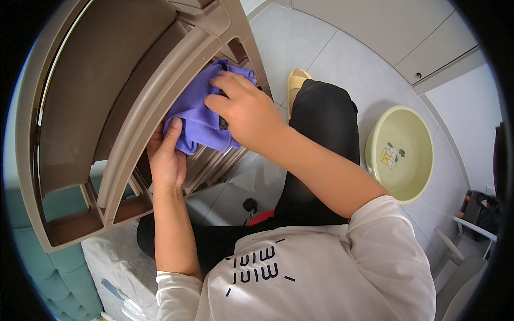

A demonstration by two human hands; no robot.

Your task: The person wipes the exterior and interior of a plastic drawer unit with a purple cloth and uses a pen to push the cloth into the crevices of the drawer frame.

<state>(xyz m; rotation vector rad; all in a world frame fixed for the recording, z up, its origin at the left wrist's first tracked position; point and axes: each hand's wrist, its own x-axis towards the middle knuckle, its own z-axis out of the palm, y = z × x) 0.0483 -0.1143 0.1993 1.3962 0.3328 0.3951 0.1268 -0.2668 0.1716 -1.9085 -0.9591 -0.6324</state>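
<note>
Both my hands are on a bunched purple cloth with a dark patterned strip, at the side of a brown plastic shelf rack. My left hand grips the cloth's lower left edge, thumb on top and fingers hidden behind it. From the right, my right hand holds the upper part, its fingers bent over the dark strip. The cloth lies against a frame bar of the rack; what is under it is hidden.
A pale green basin stands on the tiled floor to the right. Grey cabinets line the top right. A teal tufted headboard and a grey bedcover are at lower left, a chair at lower right.
</note>
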